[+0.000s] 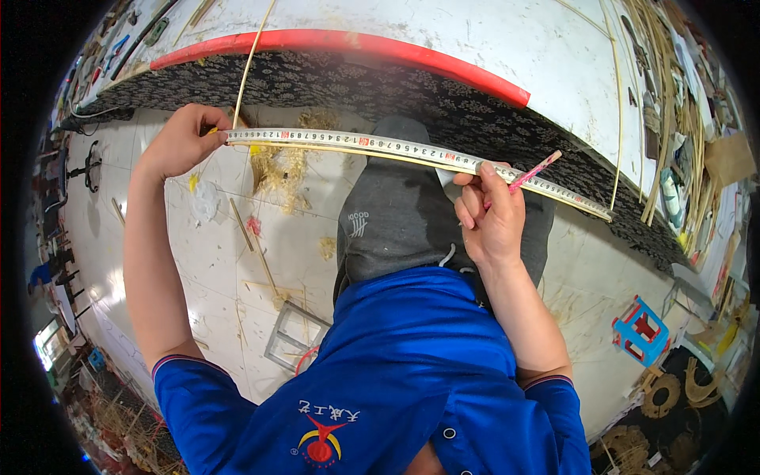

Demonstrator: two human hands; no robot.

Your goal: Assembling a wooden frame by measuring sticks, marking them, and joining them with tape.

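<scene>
A white tape measure blade (340, 140) stretches from left to right above my lap. Along its near edge runs a thin, pale strip (317, 149) that looks like bamboo. At the left end my left hand (187, 141) is closed, pinching the tape between thumb and fingers; a bit of yellow shows by the fingertips. Farther right, my right hand (492, 207) grips tape and strip together, thumb on top. A pink patterned pencil (541, 166) is also held in that hand, pointing up and right. Beyond the right hand, tape and strip go on together.
Ahead stands a white worktable (443, 24) with a red edge strip (340, 39) and a dark patterned cloth (317, 87) below. Long thin strips lie at the right. Shavings (285, 178) and a grey frame (291, 336) are on the floor, a blue stool (641, 331) to the right.
</scene>
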